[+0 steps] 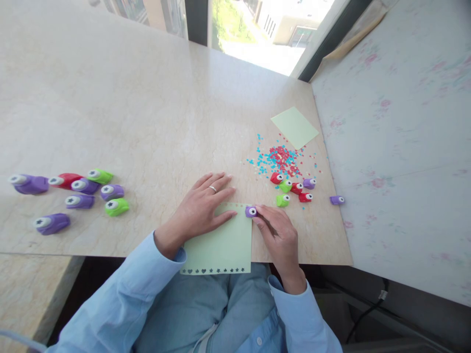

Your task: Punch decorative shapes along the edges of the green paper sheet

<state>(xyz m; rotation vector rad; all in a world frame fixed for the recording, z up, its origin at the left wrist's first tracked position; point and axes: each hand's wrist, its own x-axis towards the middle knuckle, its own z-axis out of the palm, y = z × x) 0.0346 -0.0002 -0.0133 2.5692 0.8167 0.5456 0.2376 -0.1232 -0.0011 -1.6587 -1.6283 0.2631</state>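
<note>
the left hand [200, 208] lies flat, fingers spread, on a pale green sheet of paper [222, 245] that sits at the near edge of the tabletop [147, 113] and hangs a little over it toward the person's lap. the right hand [277, 233] is closed around a small purple punch [251, 211], fingertips pinching it at the sheet's far right corner, where the punch sits over the paper's edge.

a row of cut-out shapes (hearts and stars, as far as they can be read) runs along the near edge of the sheet, and a faint line of small holes shows along the far edge, ending near the punch. so the step in hand looks like punching a border along that far edge, with the corner as the current spot.

the next move calls for a firm press down on the punch while the flat hand keeps the sheet from sliding; the overhang makes the paper apt to tip or shift if that hold slackens.

just right of the hands lie several small red, green and purple punches [292, 189], beside a scatter of blue and red confetti [279, 159] and a second green sheet [294, 127]. well apart on the left sits a cluster of larger punches [84, 193].
</note>
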